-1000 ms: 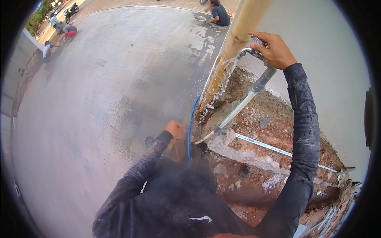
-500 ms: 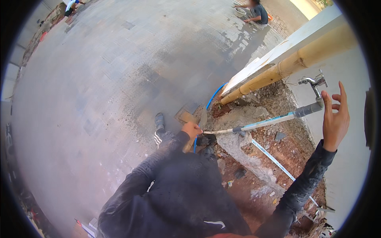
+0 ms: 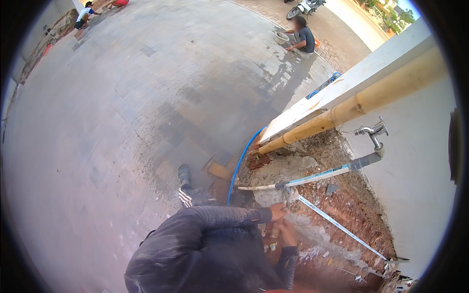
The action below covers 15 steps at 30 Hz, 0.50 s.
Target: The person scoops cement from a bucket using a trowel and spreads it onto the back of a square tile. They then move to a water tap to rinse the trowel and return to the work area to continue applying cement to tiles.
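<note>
My left hand (image 3: 279, 211) and my right hand (image 3: 287, 231) are close together in front of my body, over the dirt strip. The fingers of both are curled in; whatever they hold is too small and blurred to make out. Just beyond them is the grey joint (image 3: 291, 195) of a white plastic pipe (image 3: 320, 175). That pipe rises to the right, through a grey elbow, to a chrome tap (image 3: 374, 131) by the wall. From the joint a second thin white pipe (image 3: 337, 229) runs down to the right.
A bamboo pole (image 3: 349, 108) slants along a white wall edge (image 3: 312, 105). The blue hose (image 3: 241, 166) curves over wet paving beside a loose brown block (image 3: 218, 170). Farther off, a person (image 3: 305, 40) crouches by a bowl (image 3: 282, 36), near a parked motorcycle (image 3: 305, 7). More people crouch at far left.
My right hand has come down from beside the tap, and my left hand has moved right and nearer from the pipe's end. They now meet. The view has tilted up somewhat.
</note>
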Tool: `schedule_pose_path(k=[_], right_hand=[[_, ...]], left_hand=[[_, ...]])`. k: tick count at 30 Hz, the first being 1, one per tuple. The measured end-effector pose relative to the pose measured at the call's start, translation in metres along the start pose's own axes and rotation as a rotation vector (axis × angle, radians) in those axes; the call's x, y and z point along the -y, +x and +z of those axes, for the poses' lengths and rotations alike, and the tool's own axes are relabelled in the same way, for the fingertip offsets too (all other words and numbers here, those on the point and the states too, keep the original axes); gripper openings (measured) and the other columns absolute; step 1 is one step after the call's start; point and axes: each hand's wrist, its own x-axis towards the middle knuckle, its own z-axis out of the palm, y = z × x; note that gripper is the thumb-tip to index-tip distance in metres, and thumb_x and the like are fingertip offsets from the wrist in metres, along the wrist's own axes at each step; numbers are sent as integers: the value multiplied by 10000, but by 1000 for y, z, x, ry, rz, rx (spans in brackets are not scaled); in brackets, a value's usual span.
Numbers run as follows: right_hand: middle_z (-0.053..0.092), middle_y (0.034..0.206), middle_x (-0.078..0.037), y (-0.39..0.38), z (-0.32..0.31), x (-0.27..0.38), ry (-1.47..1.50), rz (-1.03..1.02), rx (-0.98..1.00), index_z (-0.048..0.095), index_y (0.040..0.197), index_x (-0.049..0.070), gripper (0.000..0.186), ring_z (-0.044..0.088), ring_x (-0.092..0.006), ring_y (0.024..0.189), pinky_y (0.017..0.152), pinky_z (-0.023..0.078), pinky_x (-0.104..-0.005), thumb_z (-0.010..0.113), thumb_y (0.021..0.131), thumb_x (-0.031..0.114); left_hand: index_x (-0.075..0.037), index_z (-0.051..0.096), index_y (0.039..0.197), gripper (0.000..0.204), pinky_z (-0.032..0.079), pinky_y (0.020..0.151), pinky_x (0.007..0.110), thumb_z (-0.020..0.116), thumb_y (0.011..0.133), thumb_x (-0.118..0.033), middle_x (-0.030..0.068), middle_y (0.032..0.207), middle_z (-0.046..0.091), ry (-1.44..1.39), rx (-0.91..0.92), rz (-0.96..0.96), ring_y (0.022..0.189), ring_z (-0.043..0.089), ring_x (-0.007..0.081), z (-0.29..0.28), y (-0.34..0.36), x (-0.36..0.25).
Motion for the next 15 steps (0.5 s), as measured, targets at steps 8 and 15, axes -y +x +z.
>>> schedule_pose_path(k=[8, 15], right_hand=[[578, 658, -96, -49, -32, -69, -246, -10, -525, 548, 930, -14, 161, 568, -194, 480, 394, 447, -332, 615, 786, 14], [622, 719, -125, -80, -122, -116, -210, -101, -966, 583, 880, -31, 195, 603, -218, 580, 489, 467, -349, 674, 789, 116]], left_hand=[[-13, 625, 1128, 606, 456, 833, 409, 592, 850, -552, 175, 1063, 651, 221, 777, 9, 1015, 608, 304, -34, -14, -37], [-18, 648, 1117, 614, 507, 837, 460, 642, 789, -537, 190, 1069, 667, 952, 46, -450, 1000, 639, 347, -249, -60, 67]])
